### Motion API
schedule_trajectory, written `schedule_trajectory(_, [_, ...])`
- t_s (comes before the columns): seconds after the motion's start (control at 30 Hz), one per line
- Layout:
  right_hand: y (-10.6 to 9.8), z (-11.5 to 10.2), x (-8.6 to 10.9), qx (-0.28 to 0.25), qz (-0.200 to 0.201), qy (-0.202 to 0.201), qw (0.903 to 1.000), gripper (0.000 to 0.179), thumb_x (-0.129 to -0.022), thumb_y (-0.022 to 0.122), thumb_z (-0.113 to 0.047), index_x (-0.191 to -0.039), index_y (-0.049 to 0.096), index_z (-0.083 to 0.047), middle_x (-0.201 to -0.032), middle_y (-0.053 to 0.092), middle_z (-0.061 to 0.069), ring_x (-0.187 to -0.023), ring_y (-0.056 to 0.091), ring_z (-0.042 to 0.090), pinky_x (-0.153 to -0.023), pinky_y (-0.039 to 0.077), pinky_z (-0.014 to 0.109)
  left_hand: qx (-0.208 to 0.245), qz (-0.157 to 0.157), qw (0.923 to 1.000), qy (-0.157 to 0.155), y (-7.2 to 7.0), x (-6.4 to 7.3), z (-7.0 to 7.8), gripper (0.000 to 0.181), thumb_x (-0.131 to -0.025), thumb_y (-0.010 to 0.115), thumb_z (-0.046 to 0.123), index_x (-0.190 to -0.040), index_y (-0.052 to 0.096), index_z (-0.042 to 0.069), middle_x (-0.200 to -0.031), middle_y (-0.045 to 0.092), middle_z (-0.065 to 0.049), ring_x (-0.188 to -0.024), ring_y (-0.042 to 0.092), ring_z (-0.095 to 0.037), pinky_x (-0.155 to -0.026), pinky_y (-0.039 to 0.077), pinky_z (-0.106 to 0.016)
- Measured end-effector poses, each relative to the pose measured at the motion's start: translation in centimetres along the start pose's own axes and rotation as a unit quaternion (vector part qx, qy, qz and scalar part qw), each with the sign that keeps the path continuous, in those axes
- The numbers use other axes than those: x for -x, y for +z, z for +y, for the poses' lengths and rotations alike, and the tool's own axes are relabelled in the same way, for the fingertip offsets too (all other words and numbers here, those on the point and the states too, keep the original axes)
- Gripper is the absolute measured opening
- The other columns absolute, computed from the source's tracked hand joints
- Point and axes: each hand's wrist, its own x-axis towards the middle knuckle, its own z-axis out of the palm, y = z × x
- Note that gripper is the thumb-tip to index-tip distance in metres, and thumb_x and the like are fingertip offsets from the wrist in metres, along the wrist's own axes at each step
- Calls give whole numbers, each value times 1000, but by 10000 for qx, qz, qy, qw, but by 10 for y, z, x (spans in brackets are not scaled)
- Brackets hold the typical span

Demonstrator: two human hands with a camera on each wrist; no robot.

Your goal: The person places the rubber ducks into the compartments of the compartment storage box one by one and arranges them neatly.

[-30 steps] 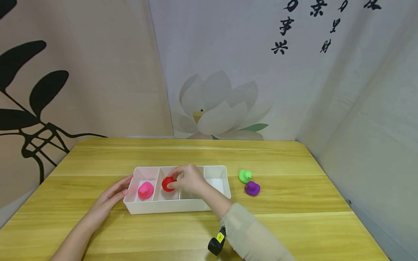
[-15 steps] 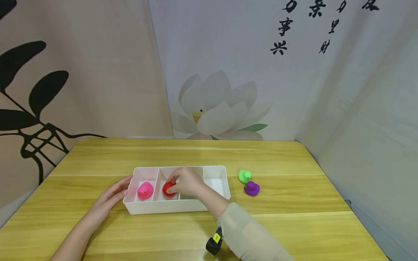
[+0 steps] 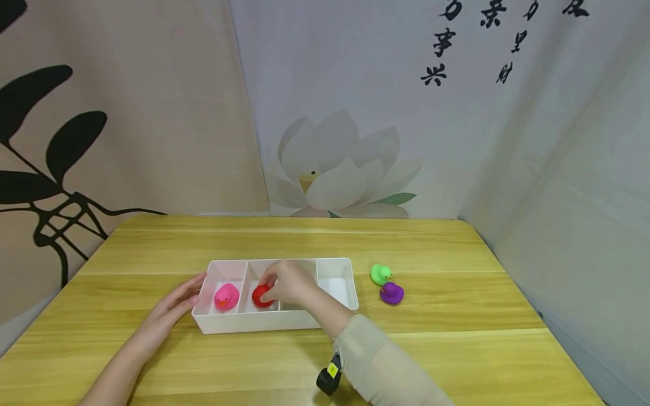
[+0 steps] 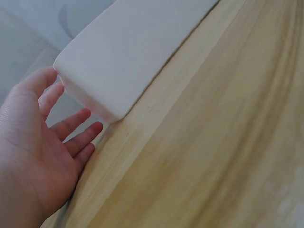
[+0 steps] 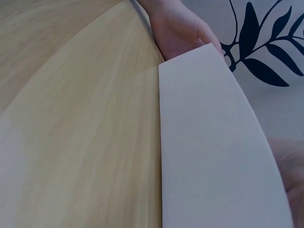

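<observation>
A white box [image 3: 264,322] with upright dividers lies lengthwise across the table. My left hand [image 3: 175,304] rests against its left end; in the left wrist view the fingers [image 4: 78,124] are spread and relaxed along that end. My right hand [image 3: 291,285] reaches down into the second compartment from the left and pinches a red rubber duck [image 3: 260,295], whose right side the fingers cover. In the leftmost compartment sits a pink rubber duck [image 3: 226,297]. The right wrist view shows mostly the box's front wall [image 5: 209,142], which hides the right fingers.
Right of the box, a green rubber duck [image 3: 381,274] and a purple rubber duck [image 3: 392,293] sit close together on the wooden table [image 3: 431,349]. A black wrist camera [image 3: 330,376] hangs below the right sleeve. A printed curtain [image 3: 345,101] stands behind the table.
My right hand has lowered slightly with the red rubber duck, deeper into the second compartment, and has barely moved over the last half second. The left hand and box keep their places.
</observation>
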Motion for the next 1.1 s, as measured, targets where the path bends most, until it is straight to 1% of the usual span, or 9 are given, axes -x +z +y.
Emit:
schedule_trajectory(0.1, [-1,-1,0,86,-5,-16,10000,15,-74,84,-17,-84,73,-17,-72,59,-13,-69,53,6,-64,43,23,5,5,10000,-4,0,0,0,45,-103,42,13,-147,35,5,-135,46,16,-118,42,7,-90,34,-11])
schedule_trajectory(0.23, [-1,0,1,45,-3,-7,10000,15,-74,84,-19,-85,73,-17,-72,59,-14,-70,53,6,-64,43,23,-31,31,10000,-27,1,1,1,45,-103,42,13,-147,36,4,-136,47,14,-117,42,7,-90,34,-11])
schedule_trajectory(0.37, [-2,0,2,-84,34,47,9999,15,-76,83,-19,-87,74,-17,-75,61,-13,-72,53,5,-65,43,24,-82,46,9999,-54,2,1,1,45,-103,43,14,-147,36,6,-136,47,13,-117,42,7,-89,34,-11])
schedule_trajectory(0.47, [-5,-2,5,-290,73,116,9995,17,-77,81,-20,-93,74,-17,-81,63,-11,-75,53,6,-65,44,25,-83,49,9999,-38,2,1,1,45,-103,42,14,-147,36,5,-135,47,15,-117,42,7,-89,34,-11])
schedule_trajectory(0.6, [-13,-4,11,-506,222,38,9985,22,-79,80,-20,-99,75,-16,-87,65,-8,-81,55,9,-67,45,26,-76,39,10000,23,2,1,2,45,-103,42,13,-147,36,4,-135,47,14,-117,42,7,-89,35,-12])
schedule_trajectory(0.73, [-22,-4,19,-661,447,-159,9967,23,-79,79,-20,-101,75,-15,-87,66,-9,-86,58,13,-69,45,27,-94,41,9999,8,2,0,2,45,-103,42,13,-147,36,5,-135,47,12,-117,42,7,-89,35,-12])
schedule_trajectory(0.8, [-26,-3,24,-813,532,-226,9950,22,-80,78,-19,-101,75,-15,-88,66,-9,-84,58,13,-67,45,27,-115,43,9999,-19,2,0,2,45,-103,42,13,-147,36,5,-135,48,13,-117,42,7,-89,35,-13])
schedule_trajectory(0.93, [-33,-1,34,-1150,642,-298,9908,21,-80,78,-20,-100,75,-17,-91,66,-5,-71,54,13,-60,46,27,-118,32,9999,-55,2,0,2,45,-103,42,14,-147,36,5,-135,48,12,-117,42,7,-89,35,-13])
schedule_trajectory(1.1, [-42,4,45,-1383,781,-421,9864,20,-81,78,-20,-101,74,-19,-97,68,0,-65,52,18,-56,44,28,-102,34,9999,-77,1,-1,1,45,-103,42,14,-147,36,5,-135,47,13,-117,42,7,-89,34,-12])
